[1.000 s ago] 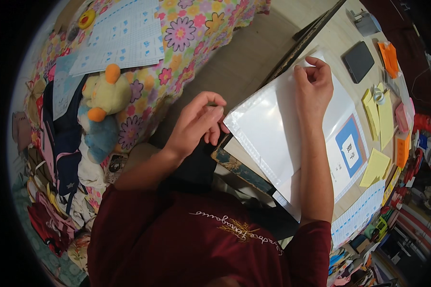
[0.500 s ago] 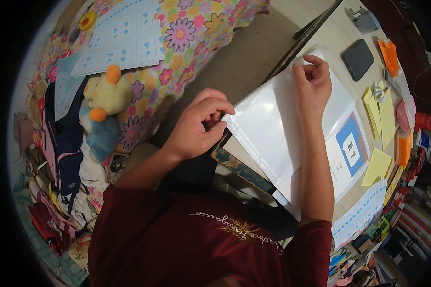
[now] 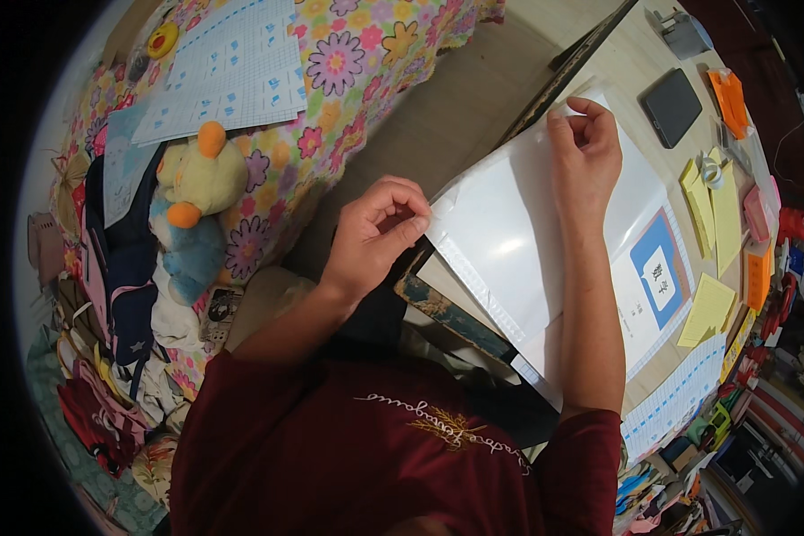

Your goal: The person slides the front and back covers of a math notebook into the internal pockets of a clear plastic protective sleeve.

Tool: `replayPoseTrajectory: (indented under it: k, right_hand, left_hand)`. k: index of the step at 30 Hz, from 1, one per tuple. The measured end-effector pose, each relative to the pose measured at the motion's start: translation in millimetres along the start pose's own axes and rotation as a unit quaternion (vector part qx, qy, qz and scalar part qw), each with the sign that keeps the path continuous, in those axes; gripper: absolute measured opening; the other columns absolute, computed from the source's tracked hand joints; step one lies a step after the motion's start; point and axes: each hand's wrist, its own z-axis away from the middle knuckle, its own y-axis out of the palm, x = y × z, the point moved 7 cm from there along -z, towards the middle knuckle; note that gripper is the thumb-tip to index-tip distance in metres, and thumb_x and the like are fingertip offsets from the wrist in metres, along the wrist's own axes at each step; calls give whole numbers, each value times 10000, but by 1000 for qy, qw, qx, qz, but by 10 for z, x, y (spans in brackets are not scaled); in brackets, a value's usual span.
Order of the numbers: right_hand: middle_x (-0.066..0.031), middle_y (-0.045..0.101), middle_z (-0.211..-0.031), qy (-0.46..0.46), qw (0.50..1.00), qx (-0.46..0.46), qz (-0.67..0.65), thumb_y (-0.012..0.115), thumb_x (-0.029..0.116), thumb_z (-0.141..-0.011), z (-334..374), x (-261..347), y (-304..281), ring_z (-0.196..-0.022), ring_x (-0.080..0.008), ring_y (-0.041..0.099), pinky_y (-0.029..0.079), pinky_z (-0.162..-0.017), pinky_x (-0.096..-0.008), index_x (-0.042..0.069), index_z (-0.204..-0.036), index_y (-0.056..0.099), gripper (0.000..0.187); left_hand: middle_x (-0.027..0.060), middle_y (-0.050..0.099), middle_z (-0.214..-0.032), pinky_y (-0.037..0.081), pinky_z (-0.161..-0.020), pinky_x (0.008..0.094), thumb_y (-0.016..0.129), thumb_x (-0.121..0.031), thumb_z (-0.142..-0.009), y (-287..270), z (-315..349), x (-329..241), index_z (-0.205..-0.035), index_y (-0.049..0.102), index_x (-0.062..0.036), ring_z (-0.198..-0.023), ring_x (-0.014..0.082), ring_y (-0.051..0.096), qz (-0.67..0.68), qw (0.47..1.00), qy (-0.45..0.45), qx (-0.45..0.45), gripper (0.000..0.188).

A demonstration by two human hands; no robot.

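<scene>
A book in a clear plastic cover lies on the table, its white side shiny and a blue label printed on its right part. My right hand reaches across it, thumb and index finger pinched at the far edge of the clear book cover. Beside the book's left corner is my left hand, fingers curled and thumb pressed toward the index finger. Whether a bit of film sits in that pinch is too small to make out.
A black phone, yellow paper pads, a tape roll and an orange packet lie right of the book. Leftward, a flowered cloth carries printed sheets and a plush duck. The table edge runs below the book.
My left hand has drawn slightly back from the book's left corner, its fingers curling closer together. My right hand stays at the far edge, almost unmoved.
</scene>
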Motion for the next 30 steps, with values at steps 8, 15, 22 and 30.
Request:
replayPoseTrajectory:
  k: [8, 15, 22, 30]
  right_hand:
    - [-40, 675, -762, 5, 1000, 11, -13, 701, 254, -834, -5, -7, 15, -662, -125, 613, 494, -674, -275, 40, -1017, 631, 290]
    - [-34, 668, -753, 10, 1000, 11, -21, 713, 234, -820, 1, -10, 20, -662, -121, 612, 493, -671, -267, 42, -1023, 629, 292]
    - [-39, 661, -740, 9, 1000, 5, -22, 705, 203, -814, -7, -28, 9, -651, -131, 612, 492, -664, -274, 40, -1026, 623, 279]
    - [-48, 659, -732, 6, 1000, 9, -10, 685, 184, -813, 0, 8, 5, -647, -144, 617, 491, -658, -284, 36, -1024, 620, 266]
  left_hand:
    - [7, 577, -928, 423, -648, 206, 608, -24, -898, 67, 79, 147, -955, 587, -41, -745, 61, 521, 168, 980, -96, -36, 63]
    - [7, 571, -968, 417, -665, 208, 614, -30, -898, 68, 91, 182, -968, 586, -51, -773, 65, 526, 197, 974, -106, -43, 78]
    - [19, 554, -1046, 417, -684, 211, 617, -28, -896, 58, 89, 234, -970, 585, -52, -806, 72, 530, 218, 971, -93, -26, 85]
    - [40, 530, -1086, 427, -693, 222, 600, -9, -895, 45, 47, 188, -955, 583, -46, -819, 77, 525, 200, 978, -56, 10, 72]
